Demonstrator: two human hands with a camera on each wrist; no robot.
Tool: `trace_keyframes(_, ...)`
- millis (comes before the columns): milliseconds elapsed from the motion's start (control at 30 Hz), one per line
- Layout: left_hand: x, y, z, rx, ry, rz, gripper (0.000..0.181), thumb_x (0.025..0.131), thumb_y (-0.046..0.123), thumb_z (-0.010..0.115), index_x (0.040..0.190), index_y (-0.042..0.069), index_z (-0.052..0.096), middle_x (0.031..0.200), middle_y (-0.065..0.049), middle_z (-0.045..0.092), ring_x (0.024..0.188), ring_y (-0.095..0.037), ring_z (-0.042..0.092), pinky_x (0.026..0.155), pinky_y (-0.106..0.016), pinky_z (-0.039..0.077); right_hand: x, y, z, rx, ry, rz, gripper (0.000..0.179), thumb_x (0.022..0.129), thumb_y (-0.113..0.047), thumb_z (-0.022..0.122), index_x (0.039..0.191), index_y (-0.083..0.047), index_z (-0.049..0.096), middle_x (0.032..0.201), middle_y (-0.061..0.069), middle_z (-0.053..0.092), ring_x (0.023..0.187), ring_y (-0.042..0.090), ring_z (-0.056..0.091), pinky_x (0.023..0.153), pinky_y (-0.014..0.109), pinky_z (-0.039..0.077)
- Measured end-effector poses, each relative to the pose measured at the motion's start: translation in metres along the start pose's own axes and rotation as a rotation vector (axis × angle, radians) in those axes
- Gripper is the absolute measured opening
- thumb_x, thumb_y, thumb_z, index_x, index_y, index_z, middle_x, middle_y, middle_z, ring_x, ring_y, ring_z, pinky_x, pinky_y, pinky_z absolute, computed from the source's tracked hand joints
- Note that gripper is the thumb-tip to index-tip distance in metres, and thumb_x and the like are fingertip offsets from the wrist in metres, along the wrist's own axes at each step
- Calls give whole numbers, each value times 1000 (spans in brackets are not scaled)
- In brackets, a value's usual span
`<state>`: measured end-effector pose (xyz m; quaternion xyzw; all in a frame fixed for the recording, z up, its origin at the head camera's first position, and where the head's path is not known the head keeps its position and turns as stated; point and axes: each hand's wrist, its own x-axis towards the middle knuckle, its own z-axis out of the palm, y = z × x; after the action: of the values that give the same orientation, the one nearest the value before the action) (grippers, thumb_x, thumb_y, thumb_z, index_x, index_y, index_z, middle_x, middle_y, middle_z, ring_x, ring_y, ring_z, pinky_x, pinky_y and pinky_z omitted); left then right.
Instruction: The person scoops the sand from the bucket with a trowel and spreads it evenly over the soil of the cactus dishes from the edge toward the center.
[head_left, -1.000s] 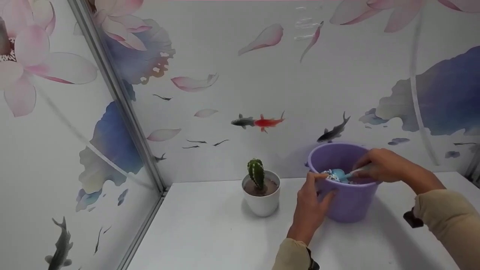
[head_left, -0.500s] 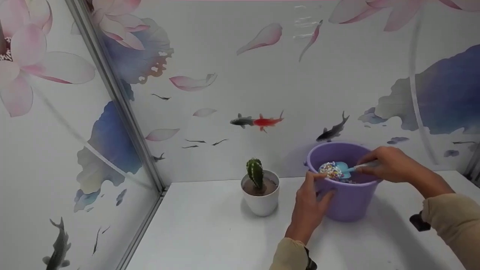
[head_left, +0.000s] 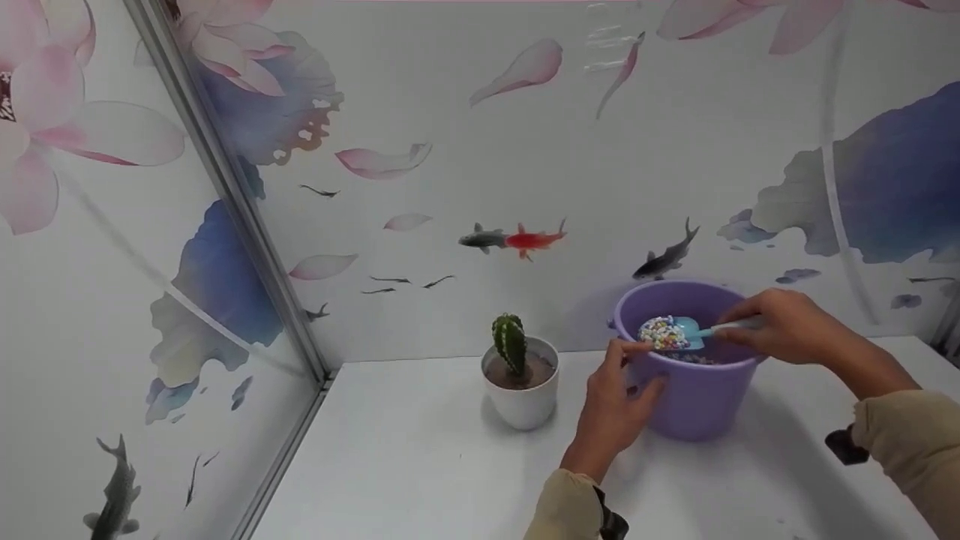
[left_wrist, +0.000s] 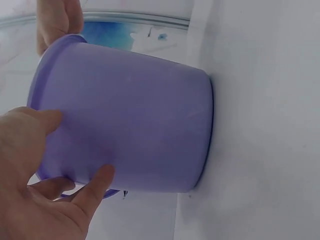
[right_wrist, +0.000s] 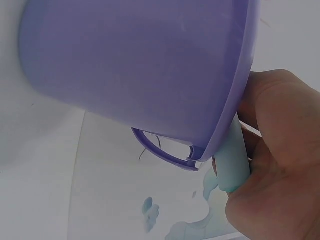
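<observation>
Inside the purple bucket point(head_left: 701, 409), gripping with the right hand point(head_left: 784, 324) a blue scoop point(head_left: 696, 333), loaded with beads point(head_left: 662, 333), not yet emptied. At the bucket's left side, holding on with the left hand point(head_left: 616, 397).

We've got a white tabletop point(head_left: 405, 450), lotus-print back wall point(head_left: 600, 172) behind it, matching side wall point(head_left: 67, 322) left of it.

The near wall of the bucket point(head_left: 701, 405) hides its floor. At its mouth, the bits point(head_left: 661, 333) on the scoop point(head_left: 691, 333) are too small to identify. Beside its rim, the right hand point(head_left: 784, 326) covers the handle's end. Nearer than the bucket, both sleeves point(head_left: 911, 442) run out of frame.
</observation>
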<state>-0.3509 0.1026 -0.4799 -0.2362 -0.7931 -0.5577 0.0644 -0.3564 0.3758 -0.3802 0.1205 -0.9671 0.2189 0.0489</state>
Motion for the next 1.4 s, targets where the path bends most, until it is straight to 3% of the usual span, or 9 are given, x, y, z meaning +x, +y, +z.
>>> trace_keyframes(100,-2,0,-5,13,-37,-2,49,105,21,74,138,46,49,162,15,51,149,-14,54,107,-37,61,-2,-2,0,2,16,-2,31,99,-31,81,115,-5,84,108,12,82,92,22,75,72,37,65)
trace_keyframes(333,-7,-6,-8,38,-53,70,60,105,11,70,147,47,46,162,19,50,145,-16,58,108,-36,61,-4,-5,0,6,32,14,33,100,-33,80,115,-4,84,111,13,82,97,26,75,76,42,66)
trace_keyframes(633,-9,1,-18,44,-77,59,62,105,14,69,152,49,48,160,19,52,140,-17,62,105,-28,59,-6,-4,3,38,30,42,33,100,-28,79,119,-1,81,113,18,80,97,28,76,78,46,69)
trace_keyframes(900,-19,8,-32,67,-92,73,82,106,12,68,166,54,29,169,15,43,134,-18,67,99,-25,62,-8,-3,4,31,46,21,37,101,-31,78,120,-1,81,115,19,80,100,31,76,81,50,68)
trace_keyframes(1100,-30,11,-49,145,-94,72,68,107,19,70,164,40,39,158,4,59,132,-14,68,102,-26,61,-11,-4,3,51,37,28,37,101,-32,78,122,-1,80,115,19,80,95,26,76,76,44,68)
trace_keyframes(1267,-37,9,-64,243,-71,107,52,106,20,71,154,29,53,147,8,67,131,-7,67,107,-26,58,-13,-4,3,41,53,27,36,101,-32,78,121,-2,80,115,18,80,94,24,75,73,39,67)
trace_keyframes(1400,-41,2,-77,293,-46,134,34,106,21,71,140,25,65,137,11,72,126,-5,67,106,-25,58,-13,-4,3,48,56,28,38,102,-33,78,123,-2,79,118,21,79,99,28,75,78,46,68)
